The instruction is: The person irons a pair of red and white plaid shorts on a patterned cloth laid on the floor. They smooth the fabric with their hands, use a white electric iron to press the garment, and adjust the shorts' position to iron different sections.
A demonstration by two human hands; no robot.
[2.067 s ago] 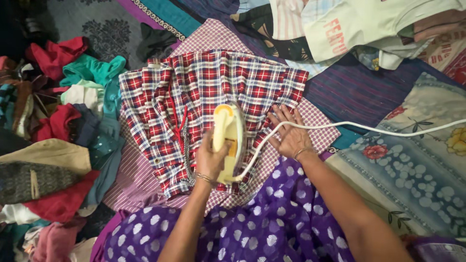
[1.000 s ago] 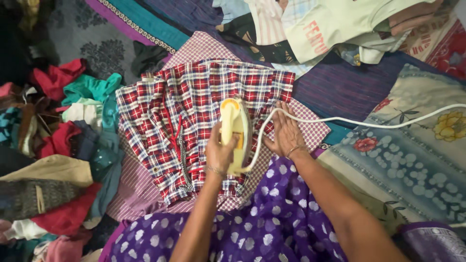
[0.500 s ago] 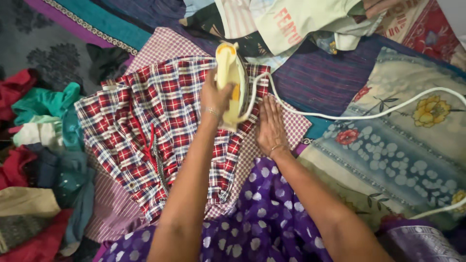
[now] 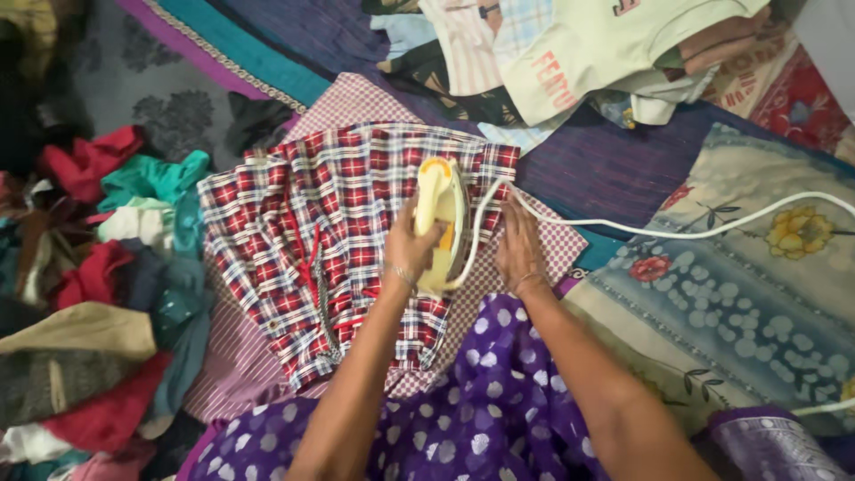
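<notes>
Head view looks straight down, and I see my left hand [image 4: 411,249] wrapped tight around the handle of a pale yellow iron [image 4: 439,218]. The iron sits flat on a red, white and blue checked shirt [image 4: 312,240], near the shirt's right edge, with its pointed tip facing away from me. My right hand [image 4: 519,242] is open, with nothing in it. It lies flat, palm down, just beside the iron, pressing on the small-checked pink cloth [image 4: 548,245] that sticks out from under the shirt. A white cord [image 4: 677,233] comes out of the back of the iron, loops past my right fingers and runs off to the right over a blue quilt with flowers [image 4: 739,294]. The shirt is spread out on the floor covers, with a red string lying down its middle. To the left is a messy heap of clothes [image 4: 98,294] in red, green, tan and grey. At the top is another pile of clothes [image 4: 570,62], with a pale green top lying over the others. My lap is at the bottom, covered in purple cloth with white dots [image 4: 481,419].
</notes>
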